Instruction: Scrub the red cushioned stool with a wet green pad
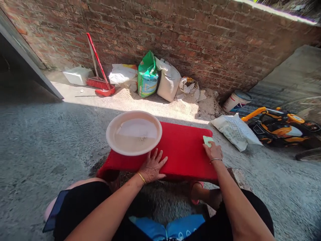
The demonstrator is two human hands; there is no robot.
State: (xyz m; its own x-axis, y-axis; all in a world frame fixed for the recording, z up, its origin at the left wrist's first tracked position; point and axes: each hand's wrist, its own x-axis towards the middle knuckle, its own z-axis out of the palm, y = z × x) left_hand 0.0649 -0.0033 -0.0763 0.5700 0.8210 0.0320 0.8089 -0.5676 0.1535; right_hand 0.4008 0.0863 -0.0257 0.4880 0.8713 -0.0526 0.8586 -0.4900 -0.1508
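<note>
A low bench or table covered in red cloth (185, 147) stands before my knees. My left hand (153, 166) lies flat near its front edge, fingers spread, just beside a pale plastic basin (134, 150). Cloudy water fills part of the basin, with a few dark specks in it. At the right end of the red cloth, my right hand (213, 150) is closed around a flat pale green piece (207, 139), pressed down on the cloth. The piece has a small dark spot or hole; its exact kind cannot be made out.
Against the brick wall lean a red broom with dustpan (105, 91), a green bag (147, 78) and a white sack (168, 80). To the right lie another white sack (234, 130), a bucket (237, 100) and a yellow-black toy excavator (281, 129).
</note>
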